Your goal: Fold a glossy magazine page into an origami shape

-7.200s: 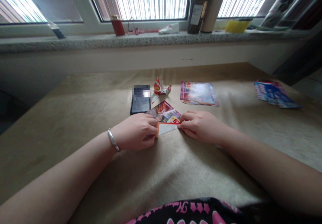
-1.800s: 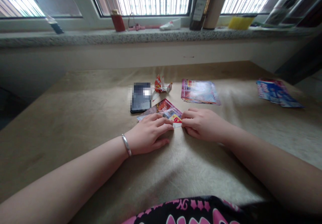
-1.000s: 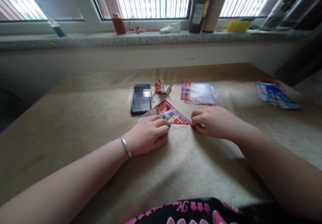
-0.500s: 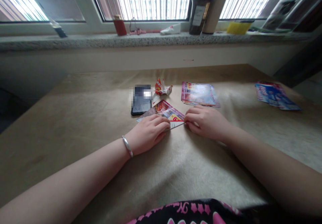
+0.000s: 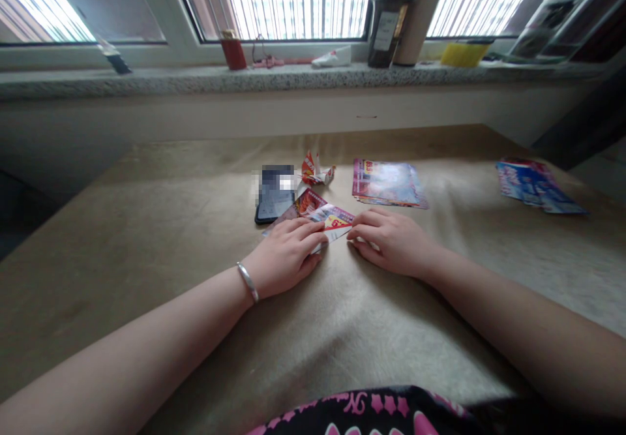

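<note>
A colourful printed sheet of paper [image 5: 313, 205], folded into a triangle, lies on the table. My left hand [image 5: 288, 252], with a silver bangle at its wrist, rests palm down over the paper's near left part, fingers stretched across it. At the paper's right corner, the curled fingers of my right hand [image 5: 391, 239] pinch the tip. Just behind the sheet stands a small folded paper crane [image 5: 317, 171] in red, orange and white. A dark phone [image 5: 275, 194] lies to the crane's left, close beyond my left hand.
Beyond my right hand is a stack of printed flyers [image 5: 388, 184]. More blue and pink flyers [image 5: 535, 187] lie fanned at the far right of the wooden table [image 5: 171, 239]. The windowsill [image 5: 303, 79] holds a red container [image 5: 233, 51], a dark jar [image 5: 388, 30] and a yellow object [image 5: 464, 53].
The folded sheet has turned slightly, its right corner shifting left and away from me. My right hand has moved left with that corner. The left hand stays nearly in place.
</note>
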`<act>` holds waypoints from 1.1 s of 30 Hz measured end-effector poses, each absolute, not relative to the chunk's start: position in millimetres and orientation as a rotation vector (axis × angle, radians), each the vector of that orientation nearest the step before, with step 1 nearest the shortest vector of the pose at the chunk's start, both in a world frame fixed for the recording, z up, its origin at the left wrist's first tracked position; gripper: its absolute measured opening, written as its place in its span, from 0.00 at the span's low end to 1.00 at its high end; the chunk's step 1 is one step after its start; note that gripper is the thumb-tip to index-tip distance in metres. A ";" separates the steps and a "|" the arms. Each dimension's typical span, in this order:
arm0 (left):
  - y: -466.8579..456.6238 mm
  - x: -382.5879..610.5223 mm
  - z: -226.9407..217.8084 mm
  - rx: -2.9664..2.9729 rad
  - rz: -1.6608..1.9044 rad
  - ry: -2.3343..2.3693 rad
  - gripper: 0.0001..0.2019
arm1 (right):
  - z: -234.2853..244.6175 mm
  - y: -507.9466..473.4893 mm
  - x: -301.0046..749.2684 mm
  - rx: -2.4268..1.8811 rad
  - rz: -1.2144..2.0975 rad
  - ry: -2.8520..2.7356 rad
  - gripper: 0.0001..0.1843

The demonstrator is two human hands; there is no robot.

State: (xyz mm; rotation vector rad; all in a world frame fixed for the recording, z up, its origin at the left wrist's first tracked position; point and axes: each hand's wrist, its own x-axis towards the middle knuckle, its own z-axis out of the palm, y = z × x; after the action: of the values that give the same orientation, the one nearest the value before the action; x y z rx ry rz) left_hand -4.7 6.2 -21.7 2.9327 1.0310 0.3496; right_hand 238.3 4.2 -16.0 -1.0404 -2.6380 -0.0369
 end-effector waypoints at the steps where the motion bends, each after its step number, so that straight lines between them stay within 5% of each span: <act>1: 6.6 -4.7 -21.3 2.929 0.357 1.009 0.14 | -15.8 3.8 238.1 -1.037 -0.034 -2.624 0.12; 21: 3.2 -3.5 -13.3 2.987 0.442 0.566 0.11 | -21.9 7.2 238.3 -1.067 0.058 -2.645 0.21; 33: 2.0 -4.9 -13.5 3.114 0.620 0.485 0.17 | -17.0 10.4 238.3 -1.031 0.076 -2.562 0.17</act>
State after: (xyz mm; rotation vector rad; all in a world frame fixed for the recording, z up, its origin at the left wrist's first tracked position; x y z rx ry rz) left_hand -4.9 2.0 -13.5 3.1138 0.4847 0.6204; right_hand 238.3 10.4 -17.0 -1.0315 -2.5618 0.0756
